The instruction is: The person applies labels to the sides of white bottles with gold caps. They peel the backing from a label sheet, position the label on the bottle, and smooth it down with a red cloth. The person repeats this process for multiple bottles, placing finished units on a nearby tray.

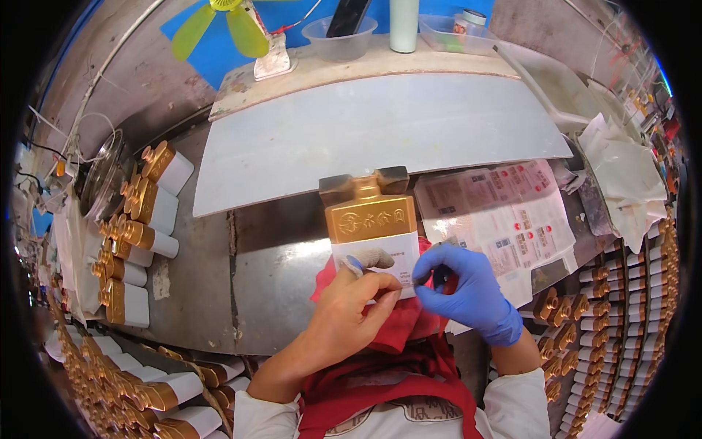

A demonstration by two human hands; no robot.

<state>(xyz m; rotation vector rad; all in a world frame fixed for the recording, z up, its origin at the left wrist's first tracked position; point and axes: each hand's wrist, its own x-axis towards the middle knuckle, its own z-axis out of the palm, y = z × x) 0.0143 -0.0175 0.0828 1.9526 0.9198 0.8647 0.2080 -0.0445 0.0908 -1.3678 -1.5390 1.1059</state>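
Note:
A flat bottle [373, 222], gold at the neck and shoulders and white below, lies in front of me with its neck pointing away, between two dark blocks [336, 189]. My left hand [349, 298], bare except for coverings on some fingers, rests over the bottle's white lower part. Its thumb and forefinger are pinched together near the bottle's lower right corner. Facing it, my right hand [468, 289] in a blue glove is closed in a pinch at the right edge. Whatever either pinch holds is too small to make out. Red cloth [398, 329] lies under the bottle.
Printed label sheets [504, 212] lie to the right. A grey board [380, 132] spans the back, below a shelf with a green fan [219, 29], a plastic bowl [340, 36] and a pale cylinder [404, 25]. Several similar bottles [135, 234] stand left; many more fill both lower sides.

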